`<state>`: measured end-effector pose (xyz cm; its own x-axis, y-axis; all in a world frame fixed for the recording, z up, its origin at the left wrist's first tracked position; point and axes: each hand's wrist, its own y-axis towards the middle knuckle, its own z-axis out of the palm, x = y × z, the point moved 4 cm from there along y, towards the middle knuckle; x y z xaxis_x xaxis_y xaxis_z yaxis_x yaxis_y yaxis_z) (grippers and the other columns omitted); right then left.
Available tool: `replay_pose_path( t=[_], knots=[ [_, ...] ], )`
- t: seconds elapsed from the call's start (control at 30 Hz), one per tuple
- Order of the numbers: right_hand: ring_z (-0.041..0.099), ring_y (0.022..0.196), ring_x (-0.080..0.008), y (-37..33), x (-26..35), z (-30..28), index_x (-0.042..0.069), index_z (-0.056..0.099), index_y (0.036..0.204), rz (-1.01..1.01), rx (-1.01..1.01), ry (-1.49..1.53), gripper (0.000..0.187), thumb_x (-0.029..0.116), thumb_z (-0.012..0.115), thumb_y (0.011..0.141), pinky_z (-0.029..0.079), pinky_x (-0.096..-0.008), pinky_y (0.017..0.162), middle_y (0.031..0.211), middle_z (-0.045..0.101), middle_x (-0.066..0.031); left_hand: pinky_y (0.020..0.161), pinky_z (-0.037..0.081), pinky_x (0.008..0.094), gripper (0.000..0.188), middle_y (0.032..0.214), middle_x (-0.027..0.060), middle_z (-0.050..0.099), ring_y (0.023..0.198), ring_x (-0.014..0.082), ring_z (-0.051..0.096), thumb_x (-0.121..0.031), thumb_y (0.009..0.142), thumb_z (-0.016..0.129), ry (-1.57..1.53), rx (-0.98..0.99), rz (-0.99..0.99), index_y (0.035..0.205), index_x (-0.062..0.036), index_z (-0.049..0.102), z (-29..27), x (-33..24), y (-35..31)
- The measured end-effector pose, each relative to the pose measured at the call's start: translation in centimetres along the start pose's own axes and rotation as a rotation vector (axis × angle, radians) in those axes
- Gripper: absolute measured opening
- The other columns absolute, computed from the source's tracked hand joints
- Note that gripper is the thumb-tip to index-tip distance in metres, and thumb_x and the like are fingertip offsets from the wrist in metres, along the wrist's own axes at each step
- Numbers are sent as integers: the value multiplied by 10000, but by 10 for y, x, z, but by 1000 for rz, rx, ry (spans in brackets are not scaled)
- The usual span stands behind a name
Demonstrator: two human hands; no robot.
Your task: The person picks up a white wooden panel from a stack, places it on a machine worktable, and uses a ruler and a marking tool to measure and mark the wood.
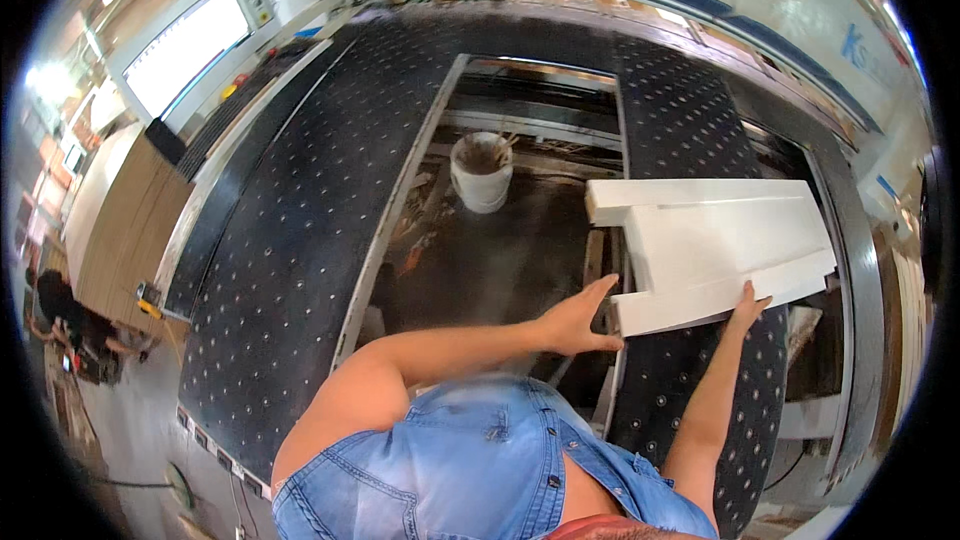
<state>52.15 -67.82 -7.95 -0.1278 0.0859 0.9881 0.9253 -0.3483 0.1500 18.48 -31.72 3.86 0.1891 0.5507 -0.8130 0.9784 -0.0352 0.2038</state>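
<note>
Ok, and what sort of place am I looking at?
Probably a woodworking workshop: a black studded machine table, a lit screen and a stack of brown boards point that way.

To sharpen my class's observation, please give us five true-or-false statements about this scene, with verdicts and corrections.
1. White boards rest on the dotted black worktable. True.
2. The right hand is at the boards' far edge. False: it is at their near edge.
3. A white bucket stands left of the boards. True.
4. The left hand is inside the bucket. False: it is by the boards' left end.
5. The person's denim shirt is blue. True.
</note>
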Motion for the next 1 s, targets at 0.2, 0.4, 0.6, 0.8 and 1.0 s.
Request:
replay_pose_path(
  t=[0.2,0.4,0.6,0.8,1.0],
  knots=[
    [636,1113,-351,22,2,102,-62,502,1365,306,270,77,643,415,675,970,546,-468,941,1340,600,-235,1033,520,431,852,1399,237,597,1223,334,647,-428,856,820,-18,-460,-366,1472,27,446,-196,96,-123],
    [590,1223,-320,116,5,53,-4,501,1486,10,138,-652,585,364,567,1036,480,-441,1066,1406,584,-181,831,555,350,467,1092,121,723,947,174,685,-293,909,766,258,-1465,-805,1224,23,631,-368,131,-387],
    [498,1340,-340,142,91,146,-10,466,1510,-268,51,-829,675,425,601,1011,397,-441,1137,1488,509,-210,1010,465,456,718,1123,185,685,1030,325,642,-489,903,749,714,-2121,-1209,1365,20,539,-436,149,-714],
    [405,1456,-359,150,132,259,-16,431,1533,-524,116,-813,770,486,634,986,314,-441,1207,1569,434,-238,1023,463,558,594,1239,255,672,1106,420,653,-462,1004,559,1518,-1519,-1745,1398,-17,566,-477,158,-917],
    [571,1304,-262,85,221,250,10,559,1443,-407,235,-502,640,464,647,1000,426,-351,1082,1401,619,-132,915,539,510,526,1198,253,693,1080,411,677,-360,927,655,1105,-1967,-1445,1276,32,618,-541,200,-848]
  ],
)
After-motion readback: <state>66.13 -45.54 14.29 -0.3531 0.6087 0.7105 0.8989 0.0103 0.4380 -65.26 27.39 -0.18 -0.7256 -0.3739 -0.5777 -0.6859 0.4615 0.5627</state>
